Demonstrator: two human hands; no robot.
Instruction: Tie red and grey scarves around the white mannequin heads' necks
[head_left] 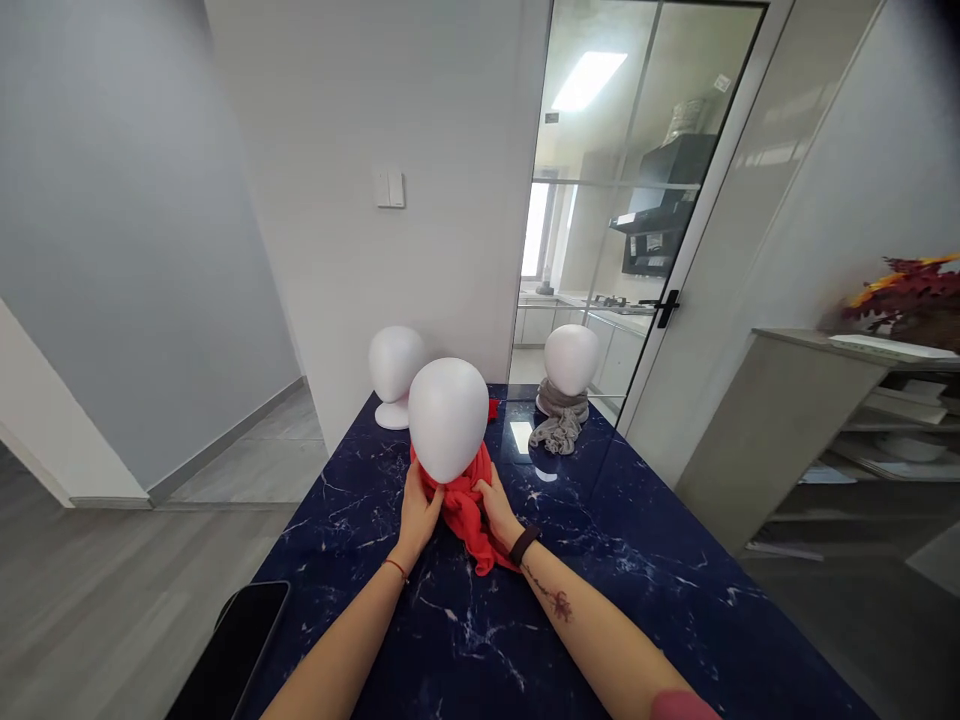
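A red scarf (463,512) is wrapped around the neck of a white mannequin head (448,418), its loose end hanging down in front onto the table. My left hand (418,508) grips the scarf just below the chin on the left side. On the right side, my right hand (496,502) has its fingers closed on the scarf's folds. Most fingertips of both hands are hidden in or behind the cloth.
The dark blue marbled table (465,640) carries a bare white head (396,365) at back left and another head (571,358) wearing a grey scarf (561,418) at back right. A black phone (232,650) lies at the left edge. A glass door (600,220) stands behind.
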